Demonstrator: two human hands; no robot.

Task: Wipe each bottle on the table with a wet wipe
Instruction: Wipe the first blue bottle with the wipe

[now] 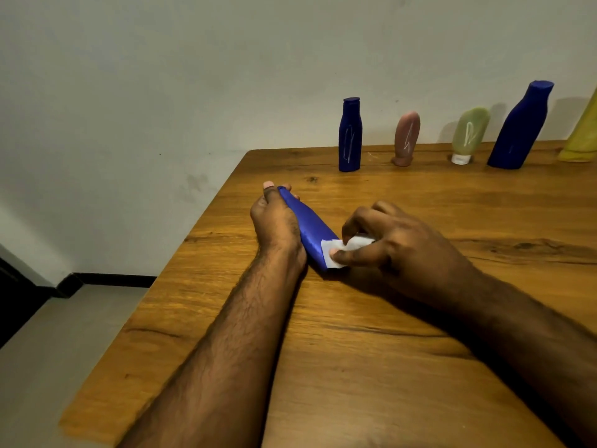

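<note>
A wooden table (387, 334) stands against a pale wall (161, 76). Along its far edge stand, left to right, a small dark blue bottle (350, 135), a pink tube (406, 137), a green tube (469, 134) on its white cap, a large dark blue bottle (520, 127) and, cut by the frame edge, a yellow bottle (581, 137). Near the left edge, a blue bottle (311, 226) lies tilted, its neck gripped by the curled fingers of the left hand (274, 221). The right hand (397, 240) pinches a white wet wipe (342, 250) against the bottle's base.
</note>
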